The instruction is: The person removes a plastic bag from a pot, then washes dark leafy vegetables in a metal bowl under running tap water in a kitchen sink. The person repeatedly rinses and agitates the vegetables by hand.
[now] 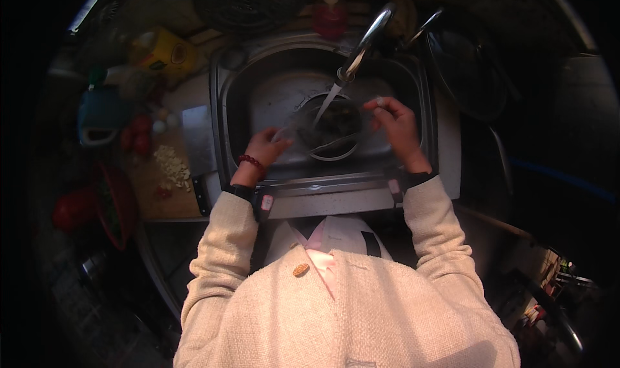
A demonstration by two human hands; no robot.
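Water runs from the chrome faucet [365,43] into a see-through plastic bag or container [310,118] with dark contents, over the steel sink [271,89]. My left hand [267,147], with a red bead bracelet at the wrist, pinches its translucent left edge. At the other side my right hand [398,128], wearing a ring, has its fingers closed at the right edge. Blur and transparency hide its exact shape. Under it shows the pale rim of a round bowl or drain basket [334,158].
Left of the sink, a cleaver [198,126] lies beside a wooden cutting board [150,201] with chopped pale pieces [172,167]. Tomatoes [140,135] and a red colander [118,208] are farther left. A pink soap bottle [331,17] stands behind the sink.
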